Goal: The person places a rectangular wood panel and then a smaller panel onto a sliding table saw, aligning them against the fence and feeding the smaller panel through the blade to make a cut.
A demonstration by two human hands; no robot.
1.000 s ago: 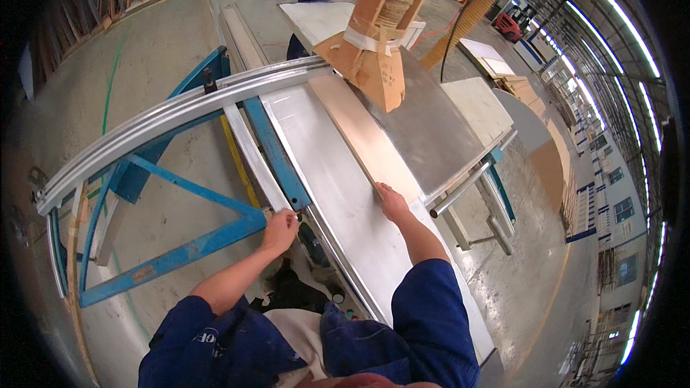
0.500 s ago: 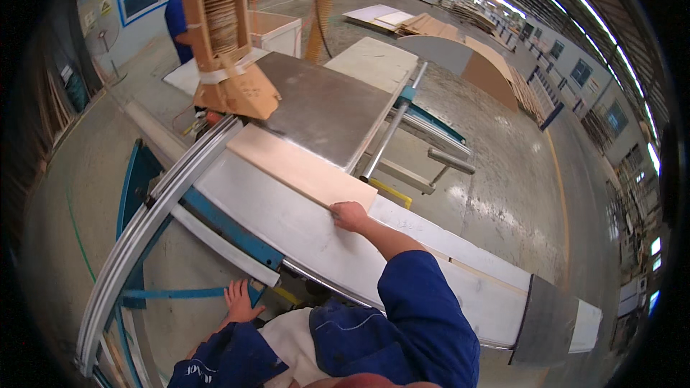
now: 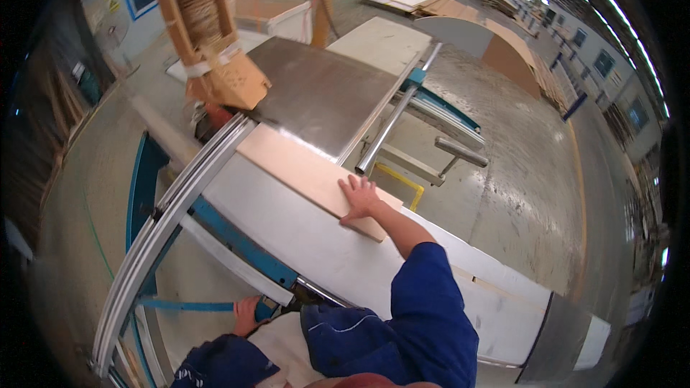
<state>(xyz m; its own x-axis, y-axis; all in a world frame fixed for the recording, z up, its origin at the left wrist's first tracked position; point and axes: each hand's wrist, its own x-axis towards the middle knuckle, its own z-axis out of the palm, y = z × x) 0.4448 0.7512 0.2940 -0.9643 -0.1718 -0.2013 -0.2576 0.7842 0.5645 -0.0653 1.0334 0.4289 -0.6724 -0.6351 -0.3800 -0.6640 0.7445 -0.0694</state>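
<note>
A long, pale pinkish wooden board [image 3: 302, 169] lies flat on the white sliding table [image 3: 287, 208], its far end by the metal fence rail [image 3: 208, 154]. My right hand [image 3: 363, 200] rests on the board's near end, fingers spread over its top and thumb toward its left edge. Low on the left, my left hand [image 3: 246, 314] is at the end of a teal frame bar [image 3: 190, 305], its fingers curled over the bar. Part of those fingers is hidden.
A grey steel saw table [image 3: 316, 90] adjoins the board. Over its left corner hangs a cardboard hood [image 3: 233, 79] on a wooden-framed duct. Right of it stand a steel round bar [image 3: 395, 118] and a roller [image 3: 460, 149]. Stacked panels [image 3: 445, 8] lie farther back.
My right hand has gone from gripping the board's near left edge to lying spread on its top. My left hand has moved from spread fingers to curled ones on the teal bar. The view has shifted.
</note>
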